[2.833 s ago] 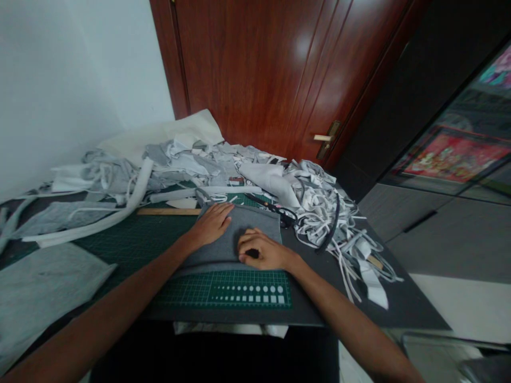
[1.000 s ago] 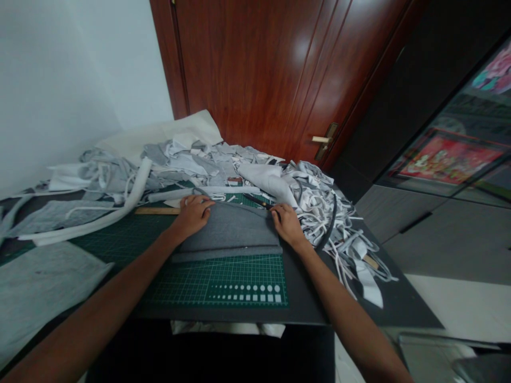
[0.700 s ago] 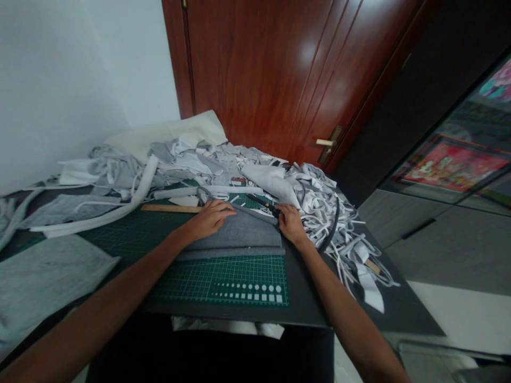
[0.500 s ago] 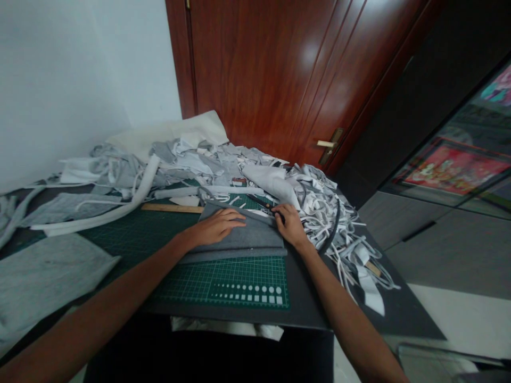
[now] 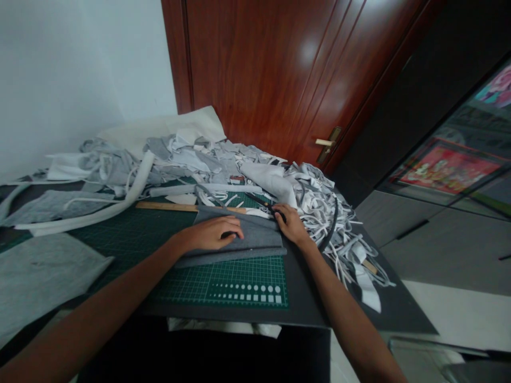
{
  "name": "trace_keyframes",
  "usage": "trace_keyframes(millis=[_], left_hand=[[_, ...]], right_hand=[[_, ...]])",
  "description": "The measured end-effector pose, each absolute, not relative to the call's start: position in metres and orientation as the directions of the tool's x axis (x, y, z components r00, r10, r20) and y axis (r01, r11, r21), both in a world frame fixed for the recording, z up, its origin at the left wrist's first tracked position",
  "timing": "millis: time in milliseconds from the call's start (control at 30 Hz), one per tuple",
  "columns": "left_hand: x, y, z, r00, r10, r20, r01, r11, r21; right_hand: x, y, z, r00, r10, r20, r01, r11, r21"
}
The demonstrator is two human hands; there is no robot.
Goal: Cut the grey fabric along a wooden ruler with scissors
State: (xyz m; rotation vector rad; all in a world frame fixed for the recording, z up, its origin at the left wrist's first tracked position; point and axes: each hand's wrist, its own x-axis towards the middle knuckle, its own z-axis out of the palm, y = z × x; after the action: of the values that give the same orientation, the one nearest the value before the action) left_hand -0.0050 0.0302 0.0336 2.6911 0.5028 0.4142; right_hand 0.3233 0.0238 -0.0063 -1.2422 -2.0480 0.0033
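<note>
A folded piece of dark grey fabric (image 5: 259,236) lies on the green cutting mat (image 5: 183,284). My left hand (image 5: 217,233) rests on this fabric with its fingers curled in, gripping at the cloth; the fingertips are partly hidden. At the fabric's upper right corner, my right hand (image 5: 291,222) is closed around the black handles of a pair of scissors (image 5: 260,200). The dark blades point away to the upper left, beside thin white strips. A wooden ruler (image 5: 165,206) runs along the far side of the fabric and partly under it.
Fabric scraps and strips (image 5: 319,207) heap up along the back and right of the dark table (image 5: 307,298). A pale grey fabric piece (image 5: 43,276) lies at the left. Behind stands a brown door (image 5: 255,69) with a brass handle; a cabinet (image 5: 439,223) is on the right.
My left hand has gone from lying flat on the fabric to curled fingers. My right hand has stayed at the scissors. The view has shifted slightly.
</note>
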Motion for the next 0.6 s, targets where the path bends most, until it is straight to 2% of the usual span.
trace_keyframes(millis=[167,267,600], left_hand=[[-0.003,0.032,0.029,0.863,0.445,0.241,0.287,-0.823,0.491],[-0.001,0.031,0.027,0.873,0.428,0.235,0.268,-0.821,0.504],[-0.004,0.032,0.019,0.888,0.400,0.225,0.272,-0.853,0.445]], right_hand=[[0.315,0.026,-0.010,-0.349,0.728,0.591,0.699,0.622,-0.353],[0.306,0.032,-0.006,-0.402,0.701,0.589,0.651,0.671,-0.355],[0.211,0.071,0.031,-0.645,0.686,0.336,0.627,0.727,-0.281]])
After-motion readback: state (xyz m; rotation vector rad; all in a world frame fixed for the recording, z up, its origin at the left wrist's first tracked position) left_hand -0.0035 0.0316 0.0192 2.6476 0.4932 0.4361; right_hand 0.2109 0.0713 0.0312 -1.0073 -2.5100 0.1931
